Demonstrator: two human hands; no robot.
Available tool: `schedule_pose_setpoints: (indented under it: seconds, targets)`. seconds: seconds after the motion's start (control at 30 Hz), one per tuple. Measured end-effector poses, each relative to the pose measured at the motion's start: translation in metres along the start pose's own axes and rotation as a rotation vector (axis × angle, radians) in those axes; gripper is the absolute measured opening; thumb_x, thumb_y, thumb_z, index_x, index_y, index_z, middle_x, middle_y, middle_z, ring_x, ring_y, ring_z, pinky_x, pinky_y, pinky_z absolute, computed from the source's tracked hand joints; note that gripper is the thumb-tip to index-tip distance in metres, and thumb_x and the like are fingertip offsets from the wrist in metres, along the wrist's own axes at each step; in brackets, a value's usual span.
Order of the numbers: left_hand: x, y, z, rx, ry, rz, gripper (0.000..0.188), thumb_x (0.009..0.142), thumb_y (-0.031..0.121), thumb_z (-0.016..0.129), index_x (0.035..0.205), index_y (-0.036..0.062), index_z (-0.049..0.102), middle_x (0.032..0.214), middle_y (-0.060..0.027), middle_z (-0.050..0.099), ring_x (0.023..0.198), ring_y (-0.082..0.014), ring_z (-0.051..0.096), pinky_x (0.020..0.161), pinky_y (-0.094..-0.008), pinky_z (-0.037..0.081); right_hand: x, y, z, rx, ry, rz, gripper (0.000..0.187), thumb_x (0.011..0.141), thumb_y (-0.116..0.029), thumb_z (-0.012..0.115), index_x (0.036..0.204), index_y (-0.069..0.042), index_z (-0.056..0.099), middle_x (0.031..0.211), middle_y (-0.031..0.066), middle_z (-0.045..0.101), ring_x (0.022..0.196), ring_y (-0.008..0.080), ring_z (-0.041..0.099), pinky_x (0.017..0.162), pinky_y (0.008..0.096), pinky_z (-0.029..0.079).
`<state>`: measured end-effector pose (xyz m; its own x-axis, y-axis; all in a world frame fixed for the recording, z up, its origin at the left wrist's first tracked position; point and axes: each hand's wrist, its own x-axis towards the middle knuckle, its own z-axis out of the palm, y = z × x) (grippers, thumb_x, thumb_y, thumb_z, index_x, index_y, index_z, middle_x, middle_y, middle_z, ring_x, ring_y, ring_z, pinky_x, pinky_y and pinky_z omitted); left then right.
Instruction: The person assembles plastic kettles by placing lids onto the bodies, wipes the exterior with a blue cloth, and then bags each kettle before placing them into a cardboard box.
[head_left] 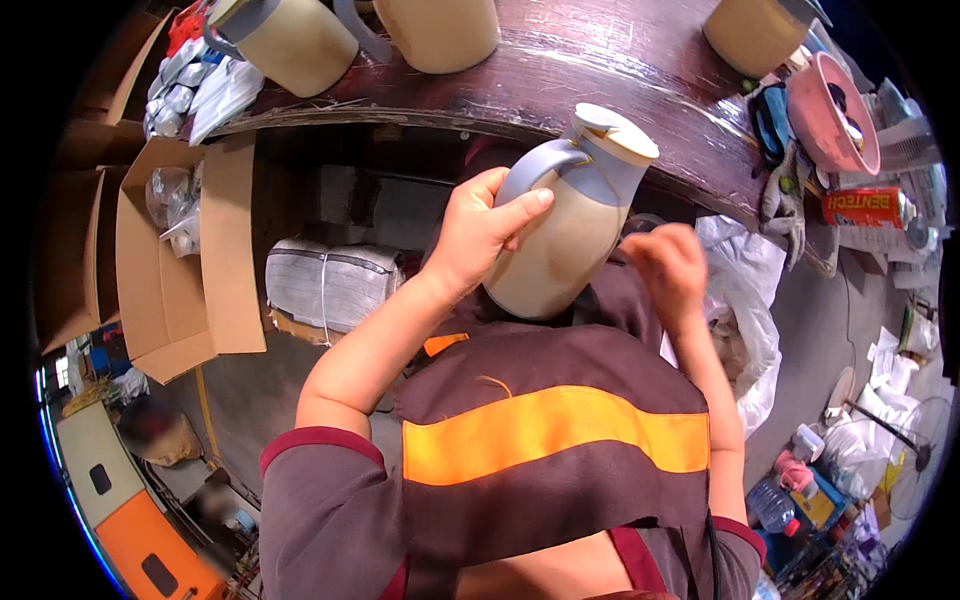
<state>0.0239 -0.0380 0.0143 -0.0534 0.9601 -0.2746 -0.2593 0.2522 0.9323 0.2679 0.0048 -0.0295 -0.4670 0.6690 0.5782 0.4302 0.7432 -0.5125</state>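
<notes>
A cream thermal jug point(556, 235) with a grey-blue neck, handle and white lid tilts in front of my body, above my lap. My left hand point(480, 225) is closed around its handle, the thumb lying along the near side. Just right of the jug is my right hand point(672, 270), slightly blurred, its fingers curled in. Whatever may be in those fingers is hidden. Two more cream jugs, a left one point(292, 45) and a middle one point(440, 35), stand on the dark wooden table point(600, 50) beyond. Another jug point(752, 38) stands at its far right.
The table's edge runs just beyond the held jug. Right of it are a pink basin point(830, 115) and a red spray can point(868, 207). A white plastic bag point(750, 330) hangs beside my right arm. Open cardboard boxes point(165, 290) and a tied bundle point(330, 285) are at left.
</notes>
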Motion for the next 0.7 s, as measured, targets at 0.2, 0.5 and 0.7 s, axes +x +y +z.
schedule_pose_setpoints:
  seconds: [0.2,0.5,0.7]
  targets:
    - [-0.021,0.044,-0.017,0.057,0.19,0.147,0.023,0.084,0.025,0.07,0.078,0.0064,0.058,0.06,0.0057,0.049,0.049,-0.0006,0.041,0.045,-0.0173,0.032,0.023,-0.031,-0.002,0.212,-0.076,0.148,0.021,0.075,-0.006,0.07,0.095,-0.004,0.065,0.103,0.0124,0.061,0.106,0.0292,0.055,0.09,0.0376,0.044]
    - [0.021,0.096,-0.104,0.085,0.766,0.748,0.024,0.083,0.022,0.072,0.074,0.008,0.055,0.052,0.0057,0.042,0.043,-0.0043,0.037,0.042,-0.0203,0.029,0.06,-0.005,0.005,0.318,0.064,0.337,0.013,0.084,-0.007,0.062,0.096,-0.001,0.063,0.104,0.0111,0.063,0.104,0.0232,0.057,0.094,0.0329,0.041]
    - [0.111,0.088,-0.17,0.362,1.183,0.861,0.031,0.082,0.027,0.071,0.095,-0.0014,0.068,0.086,-0.006,0.067,0.079,-0.0155,0.059,0.076,-0.0342,0.046,0.104,0.076,-0.03,0.249,0.249,0.411,0.03,0.088,-0.012,0.059,0.116,-0.002,0.058,0.11,0.0095,0.061,0.102,0.0189,0.058,0.09,0.0316,0.044]
